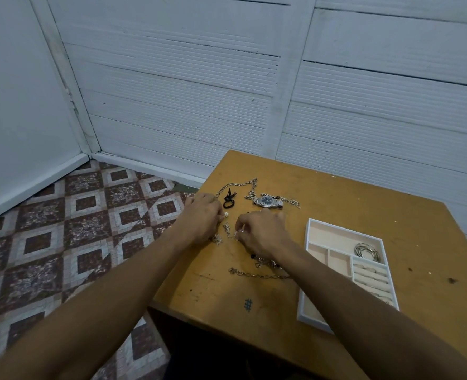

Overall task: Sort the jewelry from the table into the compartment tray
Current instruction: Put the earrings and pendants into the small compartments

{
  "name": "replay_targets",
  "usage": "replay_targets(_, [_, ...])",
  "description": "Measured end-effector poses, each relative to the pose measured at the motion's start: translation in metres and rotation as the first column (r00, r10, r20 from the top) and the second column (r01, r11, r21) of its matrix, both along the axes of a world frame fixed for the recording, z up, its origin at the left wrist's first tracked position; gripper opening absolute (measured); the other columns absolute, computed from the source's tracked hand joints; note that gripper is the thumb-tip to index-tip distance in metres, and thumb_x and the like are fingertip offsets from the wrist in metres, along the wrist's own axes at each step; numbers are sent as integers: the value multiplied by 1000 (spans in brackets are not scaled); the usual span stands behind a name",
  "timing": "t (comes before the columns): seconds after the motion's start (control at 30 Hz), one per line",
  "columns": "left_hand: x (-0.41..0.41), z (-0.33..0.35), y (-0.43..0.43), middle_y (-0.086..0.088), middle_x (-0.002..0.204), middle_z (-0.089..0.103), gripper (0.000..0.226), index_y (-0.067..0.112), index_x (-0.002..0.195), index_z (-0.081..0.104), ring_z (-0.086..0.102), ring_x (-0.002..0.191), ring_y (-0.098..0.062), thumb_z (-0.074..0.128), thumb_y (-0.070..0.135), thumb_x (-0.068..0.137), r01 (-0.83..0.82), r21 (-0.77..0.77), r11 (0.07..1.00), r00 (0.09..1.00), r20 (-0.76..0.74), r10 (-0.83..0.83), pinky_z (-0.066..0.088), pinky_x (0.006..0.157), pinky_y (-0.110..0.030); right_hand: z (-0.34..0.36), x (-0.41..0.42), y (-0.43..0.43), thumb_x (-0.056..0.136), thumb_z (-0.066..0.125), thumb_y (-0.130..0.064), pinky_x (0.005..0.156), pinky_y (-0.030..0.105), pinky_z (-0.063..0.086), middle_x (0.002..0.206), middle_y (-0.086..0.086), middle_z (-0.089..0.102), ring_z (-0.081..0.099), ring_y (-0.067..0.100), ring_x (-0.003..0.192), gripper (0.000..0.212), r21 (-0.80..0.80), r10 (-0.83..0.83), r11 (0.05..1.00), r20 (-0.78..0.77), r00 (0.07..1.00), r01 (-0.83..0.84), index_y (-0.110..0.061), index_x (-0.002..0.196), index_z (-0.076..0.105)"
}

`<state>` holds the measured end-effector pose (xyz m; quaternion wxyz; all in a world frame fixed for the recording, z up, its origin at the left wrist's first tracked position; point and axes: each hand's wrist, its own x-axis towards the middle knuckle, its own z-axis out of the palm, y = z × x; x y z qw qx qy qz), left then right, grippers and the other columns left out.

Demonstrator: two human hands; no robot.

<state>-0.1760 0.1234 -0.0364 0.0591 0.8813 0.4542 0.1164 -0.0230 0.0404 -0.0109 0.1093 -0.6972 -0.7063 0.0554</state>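
Note:
Jewelry lies scattered on the wooden table (350,193). My left hand (203,218) rests curled over small silver pieces, a pearl-like earring (226,214) at its fingertips. My right hand (262,233) pinches a small silver piece (239,232); what kind I cannot tell. A silver watch (268,201) lies beyond my hands, with a silver chain (236,185) and a black hair tie (229,200) to its left. Another chain (257,275) lies under my right wrist. The white compartment tray (306,244) sits on the right, holding silver bangles (366,250) and rings (370,270).
The table's left edge drops to a patterned tile floor (62,229). A white panelled wall (226,78) stands behind the table. A blue hash mark (248,305) is drawn near the front edge.

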Motion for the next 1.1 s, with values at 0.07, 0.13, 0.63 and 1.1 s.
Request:
replay_targets(0.07, [0, 1, -2, 0, 122, 48, 21, 19, 111, 53, 37, 120, -17, 41, 30, 98, -11, -5, 1000, 999, 30, 11, 25, 106, -40, 1, 0, 0, 89, 60, -41, 89, 40, 25, 101, -7, 68, 49, 19, 110, 14, 2, -1, 1000, 2, 1000, 1, -33, 98, 66])
replay_targets(0.13, [-1, 4, -3, -1, 119, 48, 18, 18, 110, 51, 38, 116, -18, 40, 26, 98, -18, -5, 1000, 998, 52, 18, 27, 104, -40, 2, 0, 0, 89, 60, -40, 90, 41, 25, 99, -7, 68, 51, 20, 109, 13, 3, -3, 1000, -3, 1000, 3, -32, 96, 67])
replay_targets(0.63, [0, 26, -23, 1, 97, 55, 11, 14, 100, 52, 48, 87, -17, 42, 20, 100, 15, 10, 1000, 978, 206, -17, 42, 78, -32, 25, 25, -18, 86, 67, -33, 93, 39, 41, 77, -18, 65, 62, 9, 90, 3, -34, -80, 997, -383, 920, 73, -34, 87, 69])
replay_targets(1.1, [58, 34, -61, 3, 94, 61, 21, 10, 108, 68, 49, 85, -6, 52, 9, 96, 237, 76, 969, 905, 345, -248, 39, 75, -15, 41, 120, -82, 82, 70, -31, 88, 35, 50, 90, -12, 73, 64, 9, 93, 6, -49, -287, 955, -403, 869, 292, -31, 82, 76])
